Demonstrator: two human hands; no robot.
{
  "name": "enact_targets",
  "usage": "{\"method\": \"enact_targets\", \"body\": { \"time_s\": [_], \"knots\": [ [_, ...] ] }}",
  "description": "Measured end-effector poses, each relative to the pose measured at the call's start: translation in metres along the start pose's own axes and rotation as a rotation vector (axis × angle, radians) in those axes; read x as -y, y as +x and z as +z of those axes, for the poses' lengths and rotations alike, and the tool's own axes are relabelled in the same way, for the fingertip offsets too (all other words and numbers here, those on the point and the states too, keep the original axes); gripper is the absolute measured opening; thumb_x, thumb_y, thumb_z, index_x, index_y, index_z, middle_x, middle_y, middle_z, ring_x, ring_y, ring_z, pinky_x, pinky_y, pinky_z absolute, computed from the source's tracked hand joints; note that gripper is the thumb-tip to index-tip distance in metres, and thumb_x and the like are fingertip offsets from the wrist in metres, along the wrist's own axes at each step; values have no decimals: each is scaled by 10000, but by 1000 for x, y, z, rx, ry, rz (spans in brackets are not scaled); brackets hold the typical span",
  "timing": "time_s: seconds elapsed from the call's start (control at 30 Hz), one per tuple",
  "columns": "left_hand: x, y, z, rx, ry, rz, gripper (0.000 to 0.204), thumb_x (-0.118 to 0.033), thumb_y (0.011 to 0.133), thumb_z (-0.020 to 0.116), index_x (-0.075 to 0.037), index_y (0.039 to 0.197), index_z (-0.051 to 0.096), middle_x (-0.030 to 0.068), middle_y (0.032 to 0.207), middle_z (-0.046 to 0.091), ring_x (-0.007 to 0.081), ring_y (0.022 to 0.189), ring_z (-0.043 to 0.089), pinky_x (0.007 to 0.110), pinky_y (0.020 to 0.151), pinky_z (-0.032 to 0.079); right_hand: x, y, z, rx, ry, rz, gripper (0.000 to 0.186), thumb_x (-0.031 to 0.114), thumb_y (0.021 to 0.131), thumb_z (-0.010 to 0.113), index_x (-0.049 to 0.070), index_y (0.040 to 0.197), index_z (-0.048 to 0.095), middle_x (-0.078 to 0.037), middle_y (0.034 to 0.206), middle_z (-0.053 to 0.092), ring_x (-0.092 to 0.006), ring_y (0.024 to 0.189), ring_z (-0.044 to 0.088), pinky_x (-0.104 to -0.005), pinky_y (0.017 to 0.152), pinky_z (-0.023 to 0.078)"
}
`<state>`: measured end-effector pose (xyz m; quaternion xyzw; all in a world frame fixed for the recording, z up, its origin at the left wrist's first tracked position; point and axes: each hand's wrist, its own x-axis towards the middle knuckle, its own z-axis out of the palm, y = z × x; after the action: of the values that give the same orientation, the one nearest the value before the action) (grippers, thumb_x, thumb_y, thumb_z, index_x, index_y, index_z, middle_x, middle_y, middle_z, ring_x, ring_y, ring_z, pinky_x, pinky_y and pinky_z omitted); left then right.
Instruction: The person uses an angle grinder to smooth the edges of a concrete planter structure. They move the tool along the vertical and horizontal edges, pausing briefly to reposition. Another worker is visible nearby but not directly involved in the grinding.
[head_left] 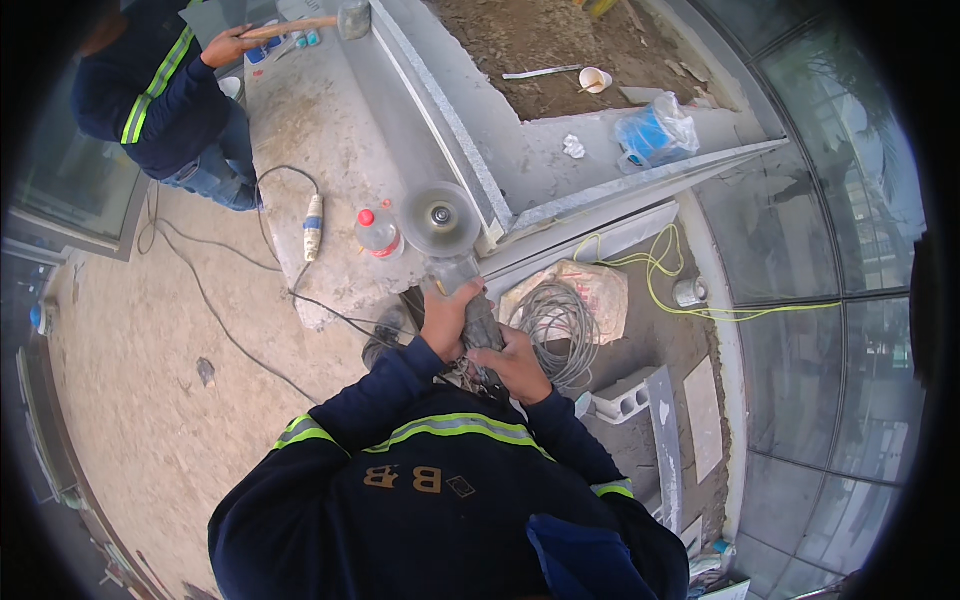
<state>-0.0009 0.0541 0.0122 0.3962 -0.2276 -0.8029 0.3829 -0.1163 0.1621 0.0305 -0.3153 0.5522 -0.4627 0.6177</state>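
An angle grinder (470,310) with a large round disc (440,220) is held upright in front of my body, the disc near the stone-edged corner of a raised ledge (490,200). My left hand (447,322) is closed around the upper part of the grinder's body, just below the disc. My right hand (508,362) grips the lower part, its thumb across the tool. A plastic bottle with a red cap (378,238) stands just left of the disc, and a white cylindrical tool (313,225) with a cord lies beyond it on the concrete slab (300,120).
A co-worker (160,110) at upper left holds a mallet (353,18). Cords (205,290) cross the floor. Coiled cable (555,335), a concrete block (622,398) and a can (690,292) lie at right, beside a glass wall (780,230). A blue bag (650,135) rests on the ledge.
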Motion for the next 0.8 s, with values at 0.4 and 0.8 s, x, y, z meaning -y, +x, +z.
{"method": "enact_targets", "body": {
  "time_s": [0.4,0.8],
  "knots": [
    [-22,38,-6,24,67,15,351,-236,929,750,-14,1155,599,99,939,638,244,768,697,406,650,595,15,38,5,-13,39,13,233,114,890,764,-44,1040,680,-69,802,705,-127,658,654,-283,613,520],
    [-30,59,-9,64,67,2,340,-224,939,744,-16,1167,601,96,927,651,231,740,692,398,646,589,14,55,9,-48,96,21,268,116,891,786,-49,1075,683,-71,850,712,-128,676,669,-286,622,544]
  ]
}}
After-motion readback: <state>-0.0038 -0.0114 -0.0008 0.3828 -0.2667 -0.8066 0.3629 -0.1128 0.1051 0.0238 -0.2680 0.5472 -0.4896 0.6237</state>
